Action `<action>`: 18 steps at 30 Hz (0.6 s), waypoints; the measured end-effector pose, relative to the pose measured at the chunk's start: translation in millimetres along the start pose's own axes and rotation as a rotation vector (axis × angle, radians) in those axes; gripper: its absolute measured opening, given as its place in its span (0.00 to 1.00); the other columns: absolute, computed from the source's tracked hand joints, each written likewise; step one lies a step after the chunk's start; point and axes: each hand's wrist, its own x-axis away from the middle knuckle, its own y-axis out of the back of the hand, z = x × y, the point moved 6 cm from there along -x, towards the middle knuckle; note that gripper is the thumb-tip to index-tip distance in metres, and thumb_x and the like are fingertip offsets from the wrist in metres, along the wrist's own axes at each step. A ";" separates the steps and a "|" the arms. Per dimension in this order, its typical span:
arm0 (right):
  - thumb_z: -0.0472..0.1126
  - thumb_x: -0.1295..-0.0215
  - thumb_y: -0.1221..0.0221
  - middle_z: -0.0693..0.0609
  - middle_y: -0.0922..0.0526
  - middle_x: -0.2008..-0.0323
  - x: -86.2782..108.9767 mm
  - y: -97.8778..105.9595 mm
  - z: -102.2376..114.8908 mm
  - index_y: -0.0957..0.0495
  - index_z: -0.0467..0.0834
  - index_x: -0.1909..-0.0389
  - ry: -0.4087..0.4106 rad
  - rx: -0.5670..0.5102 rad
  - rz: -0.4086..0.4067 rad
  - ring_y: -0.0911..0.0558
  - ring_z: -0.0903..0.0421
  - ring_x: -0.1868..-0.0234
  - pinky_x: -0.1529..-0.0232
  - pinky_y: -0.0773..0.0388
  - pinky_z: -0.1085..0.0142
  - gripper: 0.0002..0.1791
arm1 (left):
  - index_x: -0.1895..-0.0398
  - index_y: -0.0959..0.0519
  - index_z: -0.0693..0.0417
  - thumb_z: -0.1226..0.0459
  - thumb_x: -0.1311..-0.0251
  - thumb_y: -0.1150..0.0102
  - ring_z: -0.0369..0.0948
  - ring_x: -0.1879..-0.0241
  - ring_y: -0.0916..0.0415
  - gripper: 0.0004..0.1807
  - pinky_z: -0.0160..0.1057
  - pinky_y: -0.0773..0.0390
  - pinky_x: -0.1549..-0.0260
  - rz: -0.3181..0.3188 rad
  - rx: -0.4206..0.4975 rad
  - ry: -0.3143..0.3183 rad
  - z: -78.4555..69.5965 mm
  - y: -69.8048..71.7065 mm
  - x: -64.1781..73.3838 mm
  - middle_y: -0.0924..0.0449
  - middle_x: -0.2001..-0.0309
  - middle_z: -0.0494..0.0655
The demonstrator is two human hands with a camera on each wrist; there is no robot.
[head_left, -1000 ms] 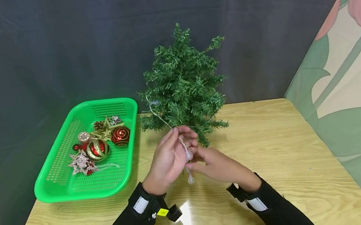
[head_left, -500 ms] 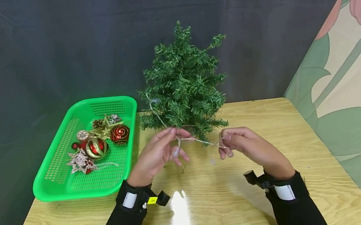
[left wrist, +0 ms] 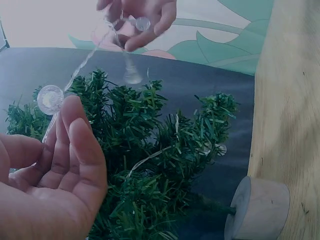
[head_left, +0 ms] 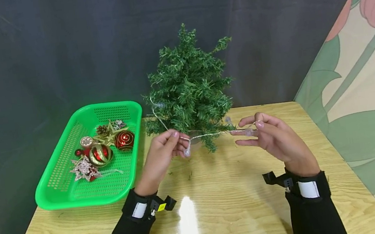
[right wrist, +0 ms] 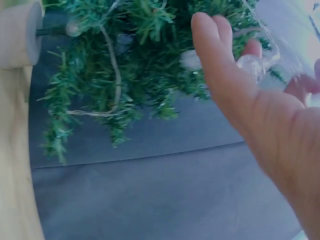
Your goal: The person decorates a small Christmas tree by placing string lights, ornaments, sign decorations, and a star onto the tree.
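Note:
A string of fairy lights (head_left: 210,134) with clear round bulbs stretches between my two hands in front of a small green artificial Christmas tree (head_left: 189,87). My left hand (head_left: 158,153) pinches the wire between thumb and fingers, and a bulb (left wrist: 51,99) sits just beyond the fingertips. To the right, my right hand (head_left: 279,139) pinches the other end of this stretch between thumb and index finger, its remaining fingers spread. One bulb (head_left: 250,132) lies by those fingers. More wire (right wrist: 115,75) runs through the branches, partly hidden by them.
Left of the tree stands a green plastic basket (head_left: 42,195) holding red and gold baubles (head_left: 101,155), star ornaments (head_left: 84,168) and a pinecone (head_left: 102,130). The tree has a round wooden base (left wrist: 267,207). A dark cloth (head_left: 60,50) hangs behind the wooden table (head_left: 234,212).
My hands were close together at the tree's front. The right hand has moved away to the right, drawing the light string out straight. My left hand has shifted slightly left, keeping its pinch.

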 end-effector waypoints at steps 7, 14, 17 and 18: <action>0.24 0.20 0.63 0.53 0.29 0.65 -0.7 20.7 -2.0 0.45 0.43 0.74 0.074 -0.062 -0.091 0.16 0.58 0.60 0.50 0.17 0.66 0.19 | 0.52 0.21 0.72 0.64 0.19 0.55 0.41 0.67 0.17 0.17 0.36 0.16 0.64 -0.003 0.005 -0.054 -2.2 -1.3 1.4 0.16 0.64 0.52; 0.25 0.21 0.56 0.53 0.27 0.63 2.4 27.6 0.0 0.46 0.41 0.80 0.083 0.084 -0.240 0.16 0.59 0.58 0.49 0.17 0.67 0.23 | 0.52 0.20 0.71 0.63 0.19 0.53 0.41 0.66 0.16 0.17 0.38 0.15 0.61 -0.026 -0.027 -0.112 -8.8 0.0 3.4 0.16 0.62 0.57; 0.24 0.23 0.52 0.52 0.23 0.56 3.3 29.7 -0.1 0.44 0.41 0.82 0.066 0.125 -0.309 0.13 0.55 0.51 0.46 0.15 0.61 0.24 | 0.52 0.21 0.70 0.61 0.19 0.53 0.41 0.66 0.16 0.18 0.38 0.15 0.61 -0.041 -0.035 -0.140 -11.0 1.8 3.5 0.15 0.62 0.54; 0.24 0.23 0.53 0.52 0.23 0.54 3.3 30.0 0.1 0.41 0.41 0.82 0.065 0.110 -0.308 0.13 0.53 0.48 0.45 0.15 0.59 0.24 | 0.52 0.21 0.71 0.61 0.19 0.54 0.41 0.66 0.16 0.18 0.38 0.15 0.61 -0.044 -0.033 -0.150 -11.8 2.1 3.4 0.15 0.63 0.53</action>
